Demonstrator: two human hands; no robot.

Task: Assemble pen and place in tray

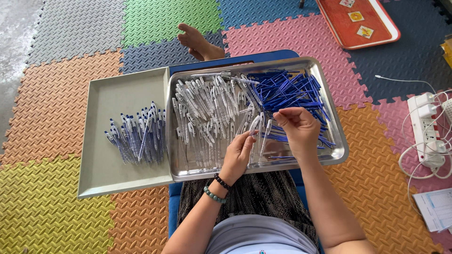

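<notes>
A shiny steel tray [329, 157] rests across my lap. It holds a heap of clear pen barrels [207, 106] on its left and a pile of blue ink refills [287, 89] on its right. My left hand [238, 155] pinches a clear pen barrel [254, 124] by its lower end, above the tray's middle. My right hand [299, 127] hovers just to the right of it, fingertips pinched together on a thin blue refill [269, 126]. A grey tray [113, 169] to the left holds a bundle of assembled pens [139, 136].
Coloured foam floor mats surround me. My bare foot [197, 42] sticks out beyond the trays. A red tray [360, 21] lies at the top right. A white power strip [426, 129] with cables and a printed sheet [435, 209] lie at the right edge.
</notes>
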